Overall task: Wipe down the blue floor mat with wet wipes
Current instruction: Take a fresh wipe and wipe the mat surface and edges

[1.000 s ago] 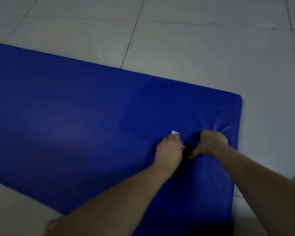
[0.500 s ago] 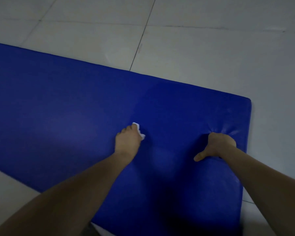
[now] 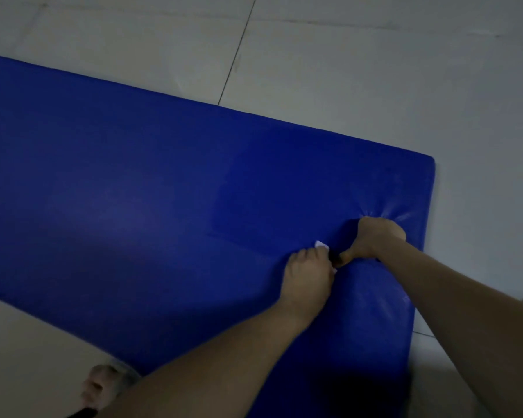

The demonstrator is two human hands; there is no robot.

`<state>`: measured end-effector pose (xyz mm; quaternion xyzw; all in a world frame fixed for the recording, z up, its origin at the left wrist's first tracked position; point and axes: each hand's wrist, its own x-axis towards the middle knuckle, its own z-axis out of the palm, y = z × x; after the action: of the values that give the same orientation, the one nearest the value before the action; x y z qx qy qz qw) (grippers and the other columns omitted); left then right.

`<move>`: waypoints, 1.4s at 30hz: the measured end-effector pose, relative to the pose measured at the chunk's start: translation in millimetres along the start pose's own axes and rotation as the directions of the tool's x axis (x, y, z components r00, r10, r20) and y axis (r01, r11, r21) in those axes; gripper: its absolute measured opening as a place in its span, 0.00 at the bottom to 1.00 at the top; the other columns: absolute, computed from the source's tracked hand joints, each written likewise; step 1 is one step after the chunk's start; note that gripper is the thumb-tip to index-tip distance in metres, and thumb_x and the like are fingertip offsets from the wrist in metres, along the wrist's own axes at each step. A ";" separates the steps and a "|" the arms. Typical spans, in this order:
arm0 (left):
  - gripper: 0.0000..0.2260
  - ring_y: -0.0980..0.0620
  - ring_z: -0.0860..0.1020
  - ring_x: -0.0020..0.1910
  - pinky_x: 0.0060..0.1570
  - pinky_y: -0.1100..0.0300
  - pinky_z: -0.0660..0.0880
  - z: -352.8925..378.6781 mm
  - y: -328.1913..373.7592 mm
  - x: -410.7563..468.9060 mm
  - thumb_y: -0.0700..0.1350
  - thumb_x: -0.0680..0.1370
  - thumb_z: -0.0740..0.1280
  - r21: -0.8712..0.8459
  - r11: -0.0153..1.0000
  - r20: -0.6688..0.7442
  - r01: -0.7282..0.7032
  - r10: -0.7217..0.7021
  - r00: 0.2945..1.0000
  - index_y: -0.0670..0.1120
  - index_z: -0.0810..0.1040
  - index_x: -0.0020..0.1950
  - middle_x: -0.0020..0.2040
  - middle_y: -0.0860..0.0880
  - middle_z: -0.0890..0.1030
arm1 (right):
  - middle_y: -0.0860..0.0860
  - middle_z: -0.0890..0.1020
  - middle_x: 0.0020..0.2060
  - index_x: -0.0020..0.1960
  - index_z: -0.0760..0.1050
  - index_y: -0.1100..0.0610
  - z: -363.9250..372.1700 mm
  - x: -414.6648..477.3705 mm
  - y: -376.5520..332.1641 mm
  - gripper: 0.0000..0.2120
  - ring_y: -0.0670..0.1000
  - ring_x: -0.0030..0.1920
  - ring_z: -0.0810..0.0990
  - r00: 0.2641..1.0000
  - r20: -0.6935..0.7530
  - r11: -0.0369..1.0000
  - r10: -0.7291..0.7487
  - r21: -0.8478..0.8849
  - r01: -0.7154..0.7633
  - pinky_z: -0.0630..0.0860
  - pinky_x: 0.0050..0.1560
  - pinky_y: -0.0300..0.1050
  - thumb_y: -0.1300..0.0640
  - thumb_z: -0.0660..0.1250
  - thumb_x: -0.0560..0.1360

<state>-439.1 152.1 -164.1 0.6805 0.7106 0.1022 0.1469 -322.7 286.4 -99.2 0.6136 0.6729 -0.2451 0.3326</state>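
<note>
1. Blue floor mat [image 3: 133,191] lies flat on the pale tiled floor [image 3: 344,70]. It runs in from the left side of my view and ends at the right, where I can see its far right corner.
2. I see the left hand [image 3: 310,276] on top of the mat. It is near the mat's right end, about halfway between the far edge and the near edge.
3. Its fingers are bent down and held close together over a white wet wipe [image 3: 321,244]. They press the wipe onto the mat. Only small white bits peek out, one past the fingertips and one at the side next to the other hand.
4. I see the right hand [image 3: 375,239] just beside the left one, closer to the mat's right edge.
5. Its fingers are curled into a fist and I see nothing inside it. The fist pushes down, so the mat dips and wrinkles around it. The thumb sticks out toward the left hand and comes very near it.
6. A darker patch [image 3: 269,200] with straight sides shows on the mat, on the far side of the left hand.
7. A foot [image 3: 101,384] stands on the floor by the mat's near edge, low in my view.
</note>
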 end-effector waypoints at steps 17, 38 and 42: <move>0.09 0.51 0.81 0.41 0.33 0.56 0.72 -80.1 -179.3 -3.3 0.51 0.81 0.59 -0.167 0.871 -0.024 0.463 -0.473 0.881 0.50 0.65 0.43 0.39 0.54 0.78 | 0.48 0.78 0.43 0.45 0.67 0.52 2.8 3.9 6.9 0.41 0.49 0.41 0.77 0.999 -0.029 0.999 -0.036 0.016 0.036 0.74 0.37 0.46 0.24 0.77 0.49; 0.11 0.51 0.75 0.33 0.37 0.54 0.74 -31.5 -78.1 -37.1 0.50 0.76 0.73 0.006 0.997 0.048 -0.072 0.072 0.996 0.47 0.73 0.48 0.35 0.51 0.77 | 0.50 0.80 0.40 0.47 0.70 0.54 0.0 -1.2 4.8 0.42 0.51 0.40 0.81 1.000 0.018 1.000 -0.016 0.010 0.016 0.78 0.39 0.47 0.25 0.78 0.49; 0.11 0.48 0.82 0.45 0.47 0.49 0.78 -61.6 -149.4 -35.4 0.54 0.80 0.67 -0.010 0.961 0.052 0.277 -0.276 0.960 0.46 0.73 0.53 0.46 0.49 0.83 | 0.51 0.81 0.40 0.47 0.71 0.55 4.0 3.7 9.1 0.43 0.52 0.41 0.81 1.000 0.010 0.999 -0.015 0.029 0.015 0.79 0.41 0.48 0.24 0.77 0.47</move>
<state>-599.4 112.2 -155.5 0.5755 0.7939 0.0697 0.1833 -313.2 287.0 -103.9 0.6121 0.6720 -0.2607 0.3253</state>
